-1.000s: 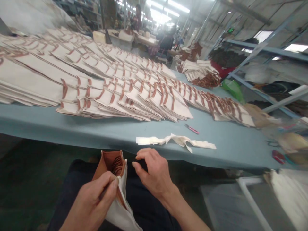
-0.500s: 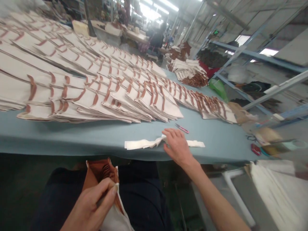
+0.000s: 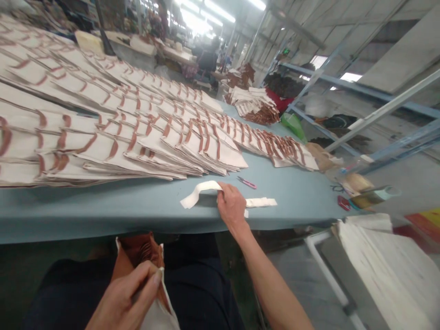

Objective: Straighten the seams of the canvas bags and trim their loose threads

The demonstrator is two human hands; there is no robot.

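Over my lap, my left hand point(image 3: 132, 293) pinches the edge of a cream fabric bag point(image 3: 160, 316) with a brown lining. Its mouth faces up, and dark gathered folds show inside. My right hand point(image 3: 232, 204) is closed on a white fabric strip point(image 3: 197, 192) at the table's near edge. That strip arches up from the table to my fingers, its free end lying to the left. More white strip pieces point(image 3: 263, 202) lie flat just right of my hand. Beyond my fingers rest pink-handled thread snips point(image 3: 246, 182).
Overlapping rows of cream pieces with brown bands point(image 3: 151, 142) cover the blue-green table point(image 3: 144, 201). A bundled stack point(image 3: 254, 105) and a green bag point(image 3: 294, 126) sit farther back. Blue metal shelving point(image 3: 357, 87) stands at right; a person point(image 3: 206, 59) is in the background.
My right hand has closed on a white strip and raised its left part off the table. My left hand keeps its pinch on the bag. The view has turned slightly right.
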